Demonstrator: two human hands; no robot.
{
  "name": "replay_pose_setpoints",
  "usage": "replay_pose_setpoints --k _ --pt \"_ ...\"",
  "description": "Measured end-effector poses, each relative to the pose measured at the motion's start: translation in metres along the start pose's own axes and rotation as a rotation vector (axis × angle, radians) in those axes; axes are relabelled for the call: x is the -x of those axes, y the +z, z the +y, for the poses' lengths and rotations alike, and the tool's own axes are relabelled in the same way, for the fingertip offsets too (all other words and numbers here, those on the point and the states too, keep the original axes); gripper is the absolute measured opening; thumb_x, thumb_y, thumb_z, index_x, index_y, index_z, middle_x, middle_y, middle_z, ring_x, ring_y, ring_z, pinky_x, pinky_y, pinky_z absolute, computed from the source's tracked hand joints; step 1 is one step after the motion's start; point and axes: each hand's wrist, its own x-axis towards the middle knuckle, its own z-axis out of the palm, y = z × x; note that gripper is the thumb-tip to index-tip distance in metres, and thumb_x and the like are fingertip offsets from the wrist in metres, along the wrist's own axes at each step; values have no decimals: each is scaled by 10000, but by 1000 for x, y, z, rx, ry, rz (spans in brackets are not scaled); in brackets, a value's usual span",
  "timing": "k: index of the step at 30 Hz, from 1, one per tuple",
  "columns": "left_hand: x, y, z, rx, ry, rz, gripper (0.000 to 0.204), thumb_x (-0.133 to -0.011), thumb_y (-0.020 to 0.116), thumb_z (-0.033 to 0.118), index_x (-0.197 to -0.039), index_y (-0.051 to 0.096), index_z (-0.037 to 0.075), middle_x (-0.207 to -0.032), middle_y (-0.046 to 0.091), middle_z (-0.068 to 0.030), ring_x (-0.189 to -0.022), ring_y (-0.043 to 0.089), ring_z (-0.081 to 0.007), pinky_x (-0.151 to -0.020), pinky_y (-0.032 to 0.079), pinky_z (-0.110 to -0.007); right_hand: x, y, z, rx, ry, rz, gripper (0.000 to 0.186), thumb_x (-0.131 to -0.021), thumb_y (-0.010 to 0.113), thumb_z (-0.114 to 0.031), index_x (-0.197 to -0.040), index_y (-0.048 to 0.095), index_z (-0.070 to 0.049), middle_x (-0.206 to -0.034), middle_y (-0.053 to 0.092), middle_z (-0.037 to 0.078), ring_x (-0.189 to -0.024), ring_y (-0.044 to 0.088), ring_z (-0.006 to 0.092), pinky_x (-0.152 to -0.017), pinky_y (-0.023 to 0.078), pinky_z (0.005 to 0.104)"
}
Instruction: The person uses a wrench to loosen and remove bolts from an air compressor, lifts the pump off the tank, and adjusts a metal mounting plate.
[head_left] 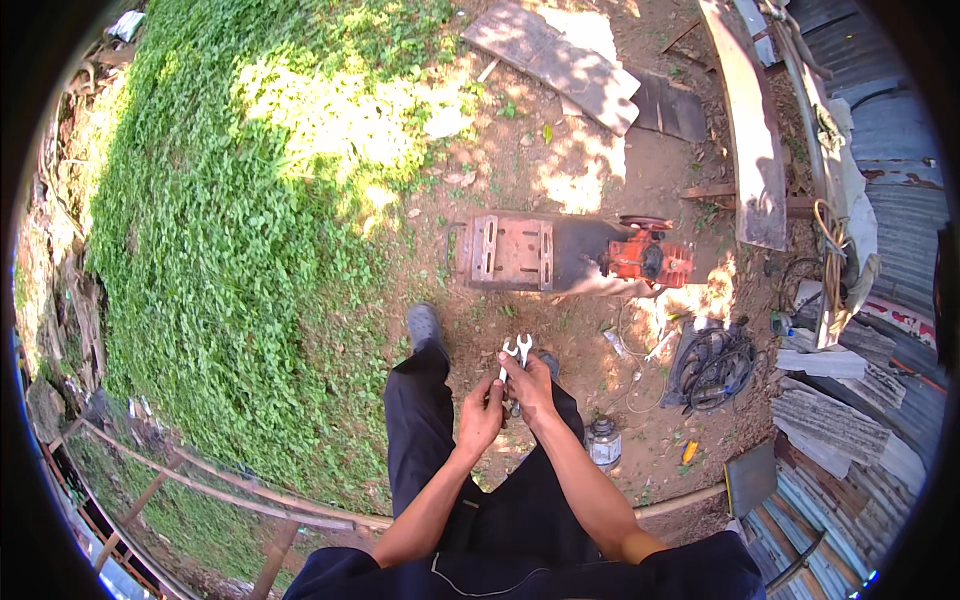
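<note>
Two silvery open-end wrenches [524,346] stick up side by side above my hands, jaws pointing away from me. My right hand [532,390] is closed around them, with its thumb and fingers just below the jaws. Close beside it, my left hand [480,414] is closed with its fingertips at the handle of the left wrench; the lower ends are mostly hidden by my fingers. Ahead of my hands, on the ground, lies a long rusty metal frame [518,252] with slotted rails, carrying an orange-red machine with a pulley [652,258] at its right end.
Leafy green plants [240,230] cover the ground at left. On the right are a heap of black cable [712,365], a metal-and-glass jar-like container [603,442], a small yellow object [690,452] and stacked grey boards [830,420]. Planks [550,60] lie at the back. A bamboo rail [260,490] runs behind me.
</note>
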Motion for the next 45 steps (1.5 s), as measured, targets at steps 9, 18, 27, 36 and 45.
replay_pose_setpoints --k 9,18,27,36,45 --pt "25 -183 127 -436 215 -48 336 -997 459 295 -940 584 -11 -617 558 -108 -544 559 -217 -533 429 -376 37 194 -86 -222 -69 26 275 -935 611 -357 -782 539 -140 -664 515 -38 -530 468 71 -426 349 247" --pt "-17 -352 298 -370 251 12 421 -980 497 353 -762 553 -3 -598 542 -98 -542 519 -209 -538 412 -367 63 419 -168 -380 -126 -242 250 -988 504 -347 -933 516 -103 -773 583 37 -708 586 177 -602 483 323" --pt "-96 -318 443 -396 111 -335 337 -1013 413 348 -1083 465 23 -623 601 -78 -437 547 -148 -405 408 -273 24 417 -290 -647 -389 -239 162 -1010 454 -190 -1074 546 -73 -835 599 56 -731 614 183 -690 541 330" --pt "-200 -150 608 -743 514 -806 299 -1011 463 308 -1015 561 25 -704 582 -17 -583 555 -75 -513 448 -228 -2 310 -480 -730 -915 -228 390 -995 491 -273 -1245 470 26 -1167 610 188 -1057 624 257 -935 497 367" --pt "-205 43 687 -1021 591 -1284 185 -998 503 200 -1047 556 30 -767 590 -5 -658 531 -58 -594 453 -226 25 185 -539 -907 -1106 132 401 -1007 459 -304 -1259 486 7 -1209 608 170 -1106 598 230 -930 495 369"
